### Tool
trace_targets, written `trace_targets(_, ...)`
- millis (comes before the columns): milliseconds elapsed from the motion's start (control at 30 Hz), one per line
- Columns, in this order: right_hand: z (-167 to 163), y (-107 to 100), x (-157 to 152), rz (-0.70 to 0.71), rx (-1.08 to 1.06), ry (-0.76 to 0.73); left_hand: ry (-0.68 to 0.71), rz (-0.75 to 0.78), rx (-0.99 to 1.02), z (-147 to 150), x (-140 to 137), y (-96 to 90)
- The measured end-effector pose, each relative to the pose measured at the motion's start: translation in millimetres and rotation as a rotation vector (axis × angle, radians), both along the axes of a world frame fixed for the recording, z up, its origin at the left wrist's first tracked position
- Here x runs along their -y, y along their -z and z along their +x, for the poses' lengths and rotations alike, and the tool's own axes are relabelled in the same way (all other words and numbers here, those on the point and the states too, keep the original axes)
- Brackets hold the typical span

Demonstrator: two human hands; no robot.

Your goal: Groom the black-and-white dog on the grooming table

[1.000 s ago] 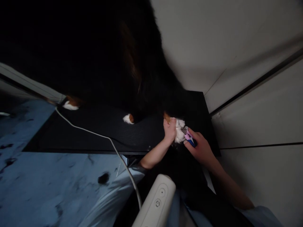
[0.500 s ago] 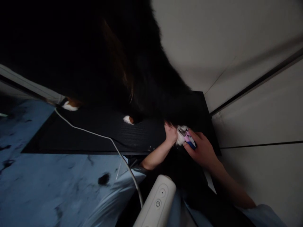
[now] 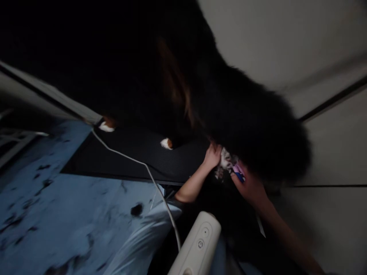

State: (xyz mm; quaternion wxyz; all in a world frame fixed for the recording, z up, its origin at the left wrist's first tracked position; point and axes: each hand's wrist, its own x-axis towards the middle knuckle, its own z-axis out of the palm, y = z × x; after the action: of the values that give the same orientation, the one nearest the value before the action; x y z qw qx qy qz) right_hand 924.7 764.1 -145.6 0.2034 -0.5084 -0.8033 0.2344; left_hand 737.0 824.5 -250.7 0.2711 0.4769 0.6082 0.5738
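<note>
A large dog with black fur stands on a black ribbed table. My left hand is closed round the lower part of one of its legs, beside a white paw. In my right hand is a pink and blue hair clipper, its head against or close beside that paw. Loose tufts of cut fur show just below the paw. Black fur overhangs my right hand and hides part of its fingers.
Two other white and brown paws rest on the table. A grey cable crosses its edge to a white device near my body. Dark fur clumps lie on the blue floor. A pale wall stands at right.
The view has shifted, so the table and dog sit further right. Black fur now extends over my right hand and the table's right end. Fur tufts now show below the paw.
</note>
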Motion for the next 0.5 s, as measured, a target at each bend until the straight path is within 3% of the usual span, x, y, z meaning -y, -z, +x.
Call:
trace_targets(67, 1, 15, -2, -0.08, -0.049, 0.027, -0.129, -0.069, -0.105, -42, 8, 4.5)
trace_targets(167, -2, 44, -4, -0.291, -0.135, 0.012, -0.559, -0.21, -0.275, -114, 27, 18.3)
trace_targets(200, -3, 54, -3, -0.355, -0.154, 0.013, -0.636, -0.292, -0.332, -136, 29, 23.5)
trace_targets(267, -9, 69, -2, -0.451, -0.189, 0.013, -0.61, -0.467, -0.442, -170, 25, 32.0)
trace_targets(367, -19, 82, 2, -0.52, -0.216, -0.011, -0.481, -0.66, -0.533, -197, 2, 34.6)
trace_targets(500, -26, 90, 8, -0.551, -0.195, -0.008, -0.383, -0.698, -0.441, -208, -17, 20.0)
